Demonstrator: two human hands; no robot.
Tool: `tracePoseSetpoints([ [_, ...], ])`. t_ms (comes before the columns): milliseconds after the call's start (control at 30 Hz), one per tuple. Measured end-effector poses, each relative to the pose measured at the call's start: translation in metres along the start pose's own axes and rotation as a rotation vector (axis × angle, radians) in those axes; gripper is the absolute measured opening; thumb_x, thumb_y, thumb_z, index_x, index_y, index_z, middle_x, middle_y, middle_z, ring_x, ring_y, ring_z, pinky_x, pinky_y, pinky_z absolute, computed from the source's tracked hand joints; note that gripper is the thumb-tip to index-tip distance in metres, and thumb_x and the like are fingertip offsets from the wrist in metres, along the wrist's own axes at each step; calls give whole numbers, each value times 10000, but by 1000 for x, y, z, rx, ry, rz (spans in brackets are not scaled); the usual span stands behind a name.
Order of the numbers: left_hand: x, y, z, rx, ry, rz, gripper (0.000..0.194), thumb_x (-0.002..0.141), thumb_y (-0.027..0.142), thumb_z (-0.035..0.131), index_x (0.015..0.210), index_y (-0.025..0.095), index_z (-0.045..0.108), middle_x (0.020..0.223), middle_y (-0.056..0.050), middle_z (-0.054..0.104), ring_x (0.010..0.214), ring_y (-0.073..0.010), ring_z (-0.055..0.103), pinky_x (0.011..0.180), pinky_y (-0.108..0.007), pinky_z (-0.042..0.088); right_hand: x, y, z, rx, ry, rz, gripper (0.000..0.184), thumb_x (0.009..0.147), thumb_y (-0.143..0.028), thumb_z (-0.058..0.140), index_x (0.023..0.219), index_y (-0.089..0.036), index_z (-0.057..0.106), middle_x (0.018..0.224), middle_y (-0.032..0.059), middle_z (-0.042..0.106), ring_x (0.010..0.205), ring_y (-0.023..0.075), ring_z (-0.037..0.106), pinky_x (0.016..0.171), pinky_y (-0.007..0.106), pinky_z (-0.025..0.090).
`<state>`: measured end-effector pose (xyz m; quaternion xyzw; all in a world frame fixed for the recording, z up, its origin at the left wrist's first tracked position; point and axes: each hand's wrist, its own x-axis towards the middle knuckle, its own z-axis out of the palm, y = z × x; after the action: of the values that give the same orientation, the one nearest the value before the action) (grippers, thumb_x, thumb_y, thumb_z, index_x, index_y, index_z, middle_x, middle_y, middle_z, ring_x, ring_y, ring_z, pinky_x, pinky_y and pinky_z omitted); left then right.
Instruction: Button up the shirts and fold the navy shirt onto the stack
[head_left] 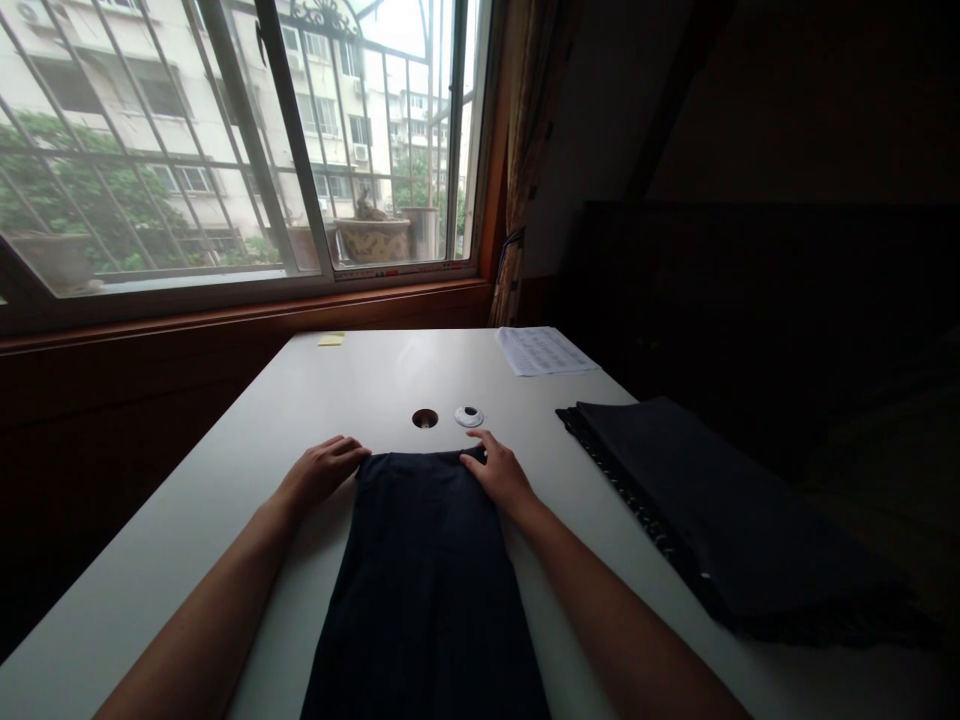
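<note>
A dark navy cloth garment lies lengthwise on the white table, its far end narrow and its near end running out of the bottom of the view. Whether it is trousers or another piece of clothing I cannot tell. My left hand has its fingers closed on the far left corner. At the far right corner, my right hand grips the edge, with the thumb on the cloth and the index finger raised a little. The far edge between both hands is nearly straight.
Folded dark garments lie stacked along the right side of the white table. Beyond the hands are a round hole and its white cover. Printed paper and yellow sticky notes rest near the far edge, below a window.
</note>
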<state>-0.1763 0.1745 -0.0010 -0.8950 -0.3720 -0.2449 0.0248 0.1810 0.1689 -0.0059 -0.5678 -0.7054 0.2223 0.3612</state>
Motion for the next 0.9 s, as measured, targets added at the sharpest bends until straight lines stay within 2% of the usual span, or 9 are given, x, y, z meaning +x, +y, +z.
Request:
tracePoseSetpoints([
  [133, -4, -4, 2, -60, 48, -79, 207, 974, 221, 528, 1066, 247, 712, 996, -61, 687, 869, -164, 661, 772, -268, 545, 1, 3, 1, 11, -4, 11, 399, 841, -312, 671, 1232, -271, 601, 1025, 50, 700, 966, 234, 659, 884, 355, 491],
  [300, -7, -8, 3, -93, 110, -116, 242, 998, 251, 481, 1067, 215, 711, 996, -77, 690, 835, -161, 675, 743, -270, 548, 1, 3, 1, 19, -2, 18, 397, 830, -311, 676, 1221, -283, 612, 1020, 39, 704, 951, 228, 661, 869, 347, 493],
  [633, -4, -7, 6, -94, 17, -5, 259, 1001, 264, 509, 1178, 265, 699, 1031, -80, 689, 910, -185, 656, 800, -316, 553, 1, 2, 0, 25, -3, 19, 376, 823, -304, 679, 1195, -278, 632, 1027, 40, 711, 916, 223, 660, 852, 339, 491],
  [900, -3, -3, 7, 23, 25, -62, 186, 983, 261, 533, 1044, 243, 708, 971, -53, 688, 859, -165, 653, 748, -272, 535, 2, 2, 0, 19, 0, 27, 365, 834, -306, 669, 1195, -270, 628, 1006, 42, 702, 902, 217, 660, 847, 335, 493],
])
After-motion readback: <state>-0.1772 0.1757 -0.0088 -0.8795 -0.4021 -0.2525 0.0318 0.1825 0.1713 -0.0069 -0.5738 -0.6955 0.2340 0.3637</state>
